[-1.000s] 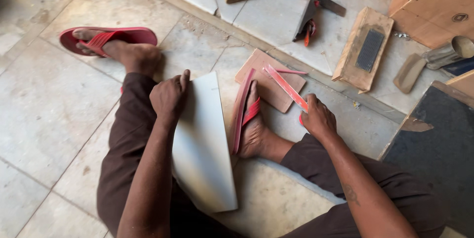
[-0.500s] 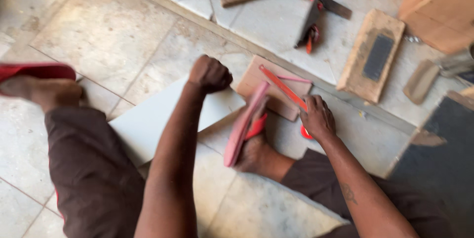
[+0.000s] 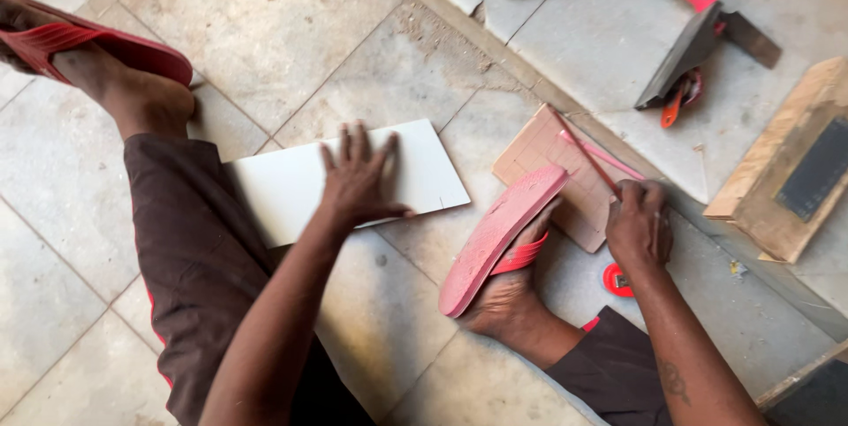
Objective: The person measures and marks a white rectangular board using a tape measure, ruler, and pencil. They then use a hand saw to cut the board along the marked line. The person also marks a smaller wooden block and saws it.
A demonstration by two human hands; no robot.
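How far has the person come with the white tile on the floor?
Done: the white tile lies flat on the floor, and a small dark mark shows near its right edge. In hand: the left hand presses the tile down with spread fingers, while the right hand holds a thin red tool over a brown tile piece. Left: no cut shows in the white tile, which looks whole.

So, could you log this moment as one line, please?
left hand flat on white tile | right hand gripping red tool | floor
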